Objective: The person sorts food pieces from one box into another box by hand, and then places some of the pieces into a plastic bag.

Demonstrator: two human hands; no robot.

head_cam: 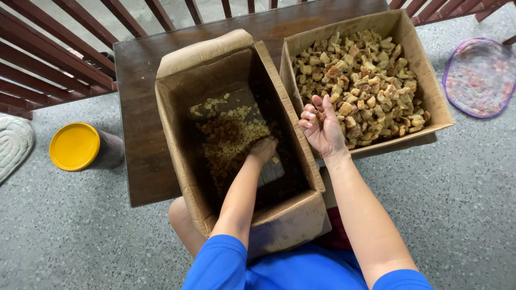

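My left hand (263, 149) reaches down into a deep cardboard box (177, 123) on the left, its fingers curled among small tan chunks (231, 131) on the box floor; what it grips is hidden. My right hand (321, 126) hovers palm up over the near left corner of a second, shallower cardboard box (430, 91). That box is filled with a heap of brown and tan chunks (363, 80). A few chunks rest in my right palm, fingers half curled around them.
Both boxes stand on a dark wooden table (137, 107). A yellow-lidded container (75, 146) sits on the grey floor at left, near a pale mat (13, 145). A round patterned mat (480, 76) lies at right. A dark red railing (48, 48) runs behind.
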